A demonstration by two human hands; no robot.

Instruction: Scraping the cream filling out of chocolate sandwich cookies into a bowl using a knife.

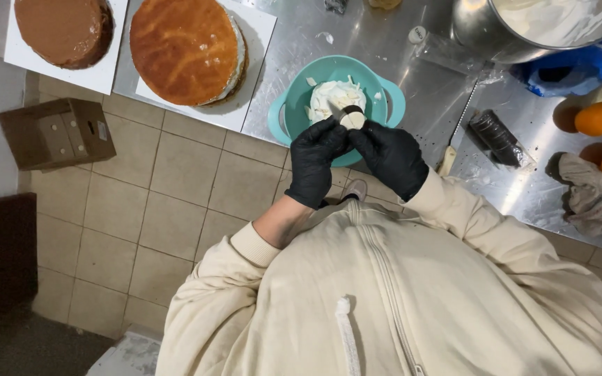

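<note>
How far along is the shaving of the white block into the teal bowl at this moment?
Well under way. A heap of white shavings already lies in the teal bowl. The left hand and right hand, both in black gloves, hold a small pale block over the bowl's near rim; a blade may be there, but I cannot tell. What remains is that small piece.

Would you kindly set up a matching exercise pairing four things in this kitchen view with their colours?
Things:
1. bowl
2. gloves
3. box
4. fruit

Colours:
A. orange
B. black
C. teal
D. brown

Pairs: 1-C, 2-B, 3-D, 4-A
</note>
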